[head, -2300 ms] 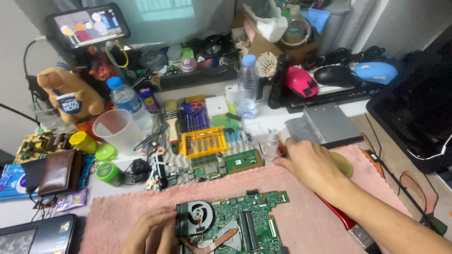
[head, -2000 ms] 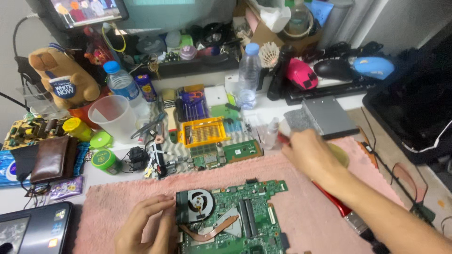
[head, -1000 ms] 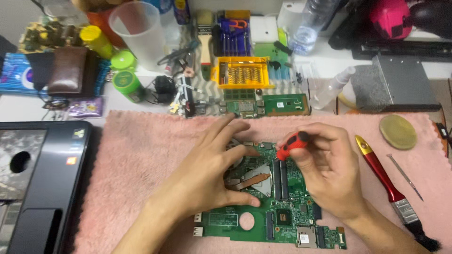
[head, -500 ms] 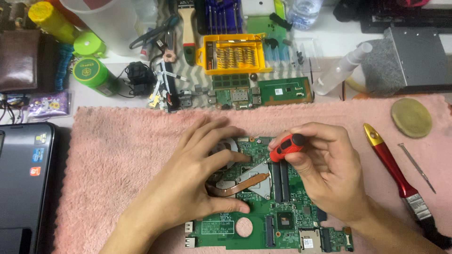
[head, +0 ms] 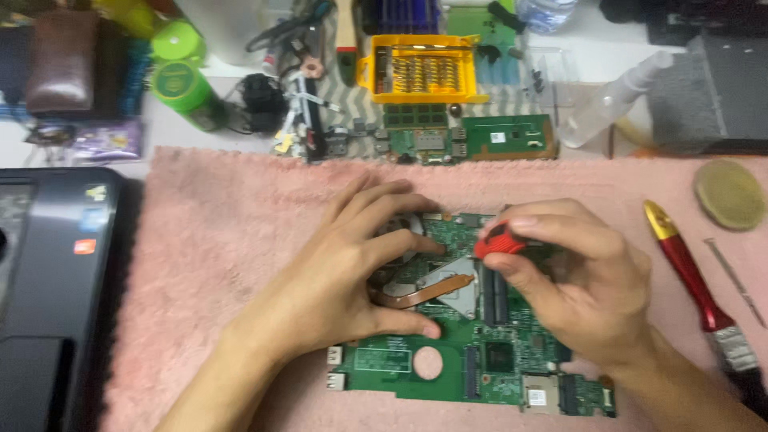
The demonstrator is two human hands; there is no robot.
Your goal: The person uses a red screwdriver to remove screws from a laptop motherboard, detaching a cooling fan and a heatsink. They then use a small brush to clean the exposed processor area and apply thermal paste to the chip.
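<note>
A green laptop motherboard (head: 448, 364) lies on a pink towel (head: 232, 240). My left hand (head: 344, 272) rests flat on the board's left part, fingers spread over the fan and the copper heat pipe (head: 420, 294). My right hand (head: 572, 280) grips a red-handled screwdriver (head: 500, 240), held upright over the middle of the board, just right of the heat sink. The screwdriver's tip is hidden by my fingers.
A black laptop base (head: 48, 280) lies at the left. A red-handled brush (head: 700, 288) and a round yellow-green pad (head: 730, 194) sit at the right. Behind the towel are a yellow bit case (head: 420, 72), small green boards (head: 468, 140), a green can (head: 182, 88) and a spray bottle (head: 616, 104).
The view has come down and closer over the board. My right hand picked up the screwdriver from the right and brought it over the board; my left hand settled on the fan area.
</note>
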